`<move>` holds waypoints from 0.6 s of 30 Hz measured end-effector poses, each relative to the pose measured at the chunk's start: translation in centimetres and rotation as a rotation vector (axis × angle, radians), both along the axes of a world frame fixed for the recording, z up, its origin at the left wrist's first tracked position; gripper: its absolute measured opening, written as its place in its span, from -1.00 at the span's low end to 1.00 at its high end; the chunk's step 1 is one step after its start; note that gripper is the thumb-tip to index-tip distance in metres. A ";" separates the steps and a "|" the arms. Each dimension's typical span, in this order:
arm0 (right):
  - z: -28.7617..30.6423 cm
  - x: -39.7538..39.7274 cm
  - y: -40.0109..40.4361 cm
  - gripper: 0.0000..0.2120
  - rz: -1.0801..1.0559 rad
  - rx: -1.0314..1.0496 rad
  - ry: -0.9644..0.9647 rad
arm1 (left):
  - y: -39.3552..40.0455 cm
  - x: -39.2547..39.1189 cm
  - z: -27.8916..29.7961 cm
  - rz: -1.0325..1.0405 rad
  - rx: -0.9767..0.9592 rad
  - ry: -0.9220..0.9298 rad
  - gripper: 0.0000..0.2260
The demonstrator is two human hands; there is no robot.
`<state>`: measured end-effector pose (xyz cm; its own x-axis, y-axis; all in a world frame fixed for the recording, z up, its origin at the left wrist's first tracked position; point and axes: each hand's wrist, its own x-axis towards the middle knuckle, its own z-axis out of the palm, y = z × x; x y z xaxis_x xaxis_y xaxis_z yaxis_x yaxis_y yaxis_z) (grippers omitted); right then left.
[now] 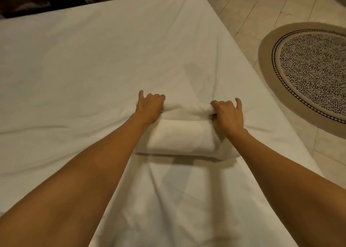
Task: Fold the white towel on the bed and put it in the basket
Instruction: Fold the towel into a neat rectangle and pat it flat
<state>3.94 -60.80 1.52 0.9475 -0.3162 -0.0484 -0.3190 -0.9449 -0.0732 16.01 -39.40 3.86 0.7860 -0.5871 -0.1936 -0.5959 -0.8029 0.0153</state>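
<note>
Left hand is clamped around one end of the white towel, fingers curled over the far edge with the thumb sticking out to the side. Right hand has the other end bunched in its grip the same way, one finger poking up. Between the two hands the far edge of the towel is gathered into a thick roll, and the rest of it sits just behind the wrists as a chunky folded rectangle, flat on the bed. Both forearms reach straight out over the rumpled sheet. Off to the right of the right hand, past the edge of the mattress, there's a round patterned rug on a pale tiled floor.
</note>
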 end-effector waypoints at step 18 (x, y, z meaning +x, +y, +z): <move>-6.4 -0.4 2.0 -0.54 -0.075 0.304 -0.033 | -0.5 -3.9 -8.0 0.108 -0.185 0.175 -0.49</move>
<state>3.55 -58.80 -4.88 0.9245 -0.3614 -0.1212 -0.3803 -0.8520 -0.3599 12.10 -39.92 -4.11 0.8098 -0.5399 -0.2297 -0.4826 -0.8356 0.2626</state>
